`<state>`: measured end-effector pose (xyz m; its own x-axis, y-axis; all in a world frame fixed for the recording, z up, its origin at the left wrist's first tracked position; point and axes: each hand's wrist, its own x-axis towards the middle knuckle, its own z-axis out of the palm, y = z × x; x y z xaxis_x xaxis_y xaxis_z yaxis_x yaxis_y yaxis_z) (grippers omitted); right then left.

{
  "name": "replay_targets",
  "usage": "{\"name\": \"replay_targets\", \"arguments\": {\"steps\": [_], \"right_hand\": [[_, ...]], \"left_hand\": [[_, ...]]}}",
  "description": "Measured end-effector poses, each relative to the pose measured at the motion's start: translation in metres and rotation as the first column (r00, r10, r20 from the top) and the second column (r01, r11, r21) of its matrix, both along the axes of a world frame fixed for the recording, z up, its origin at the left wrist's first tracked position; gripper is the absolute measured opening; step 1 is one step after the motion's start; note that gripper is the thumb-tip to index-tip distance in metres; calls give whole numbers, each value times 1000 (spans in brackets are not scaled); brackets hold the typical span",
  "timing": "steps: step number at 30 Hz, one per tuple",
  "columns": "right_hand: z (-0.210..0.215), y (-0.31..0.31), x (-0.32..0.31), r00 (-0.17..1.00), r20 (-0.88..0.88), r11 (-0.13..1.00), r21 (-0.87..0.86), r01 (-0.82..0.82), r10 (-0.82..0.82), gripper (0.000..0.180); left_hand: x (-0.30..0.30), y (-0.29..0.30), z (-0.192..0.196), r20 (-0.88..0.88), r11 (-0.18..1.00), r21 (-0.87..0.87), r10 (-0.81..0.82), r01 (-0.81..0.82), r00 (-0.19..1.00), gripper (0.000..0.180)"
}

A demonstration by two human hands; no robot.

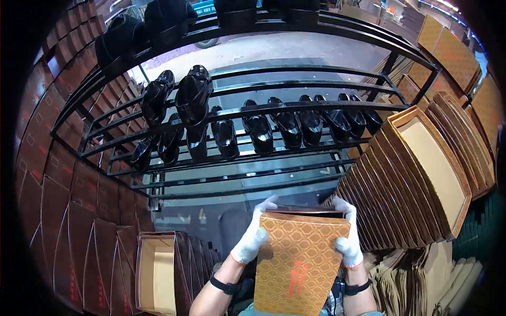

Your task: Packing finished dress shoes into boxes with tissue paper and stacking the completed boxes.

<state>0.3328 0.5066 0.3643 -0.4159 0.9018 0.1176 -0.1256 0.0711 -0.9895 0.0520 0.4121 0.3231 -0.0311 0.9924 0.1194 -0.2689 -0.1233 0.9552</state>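
Note:
Between my two hands is a shoebox (303,258) with a golden-brown patterned face and red print, tilted toward me. A dark brown edge shows along its far side. My left hand (258,234), in a white glove, is closed on its left side. On the opposite side my right hand (348,237), gloved the same way, grips with the thumb over the patterned face. Fingers of both hands reach round the far edge and are partly hidden. Whatever is inside the box cannot be seen.
Ahead stands a black metal rack (253,110) bearing several glossy black shoes (258,131). Stacked patterned lids (406,184) lean at the right. Below them are beige paper sheets (411,279). An uncovered box (157,274) and walls of dark brown boxes (79,247) stand left.

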Motion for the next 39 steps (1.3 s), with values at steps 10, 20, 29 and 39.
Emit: {"name": "replay_targets", "arguments": {"steps": [10,20,29,39], "right_hand": [[23,-20,-5,998,54,997,79,6,-10,75],[32,-37,-4,994,58,994,57,-94,91,104],[21,-34,0,998,4,996,67,66,-66,82],[22,-37,2,992,-10,991,-31,127,-127,56]], "left_hand": [[-4,-35,25,10,991,-135,-23,24,1000,89],[-2,-49,23,104,982,-190,20,0,994,89],[11,-46,45,-16,997,-60,48,-49,999,74],[11,-52,34,-29,998,-53,25,-27,999,82]]}}
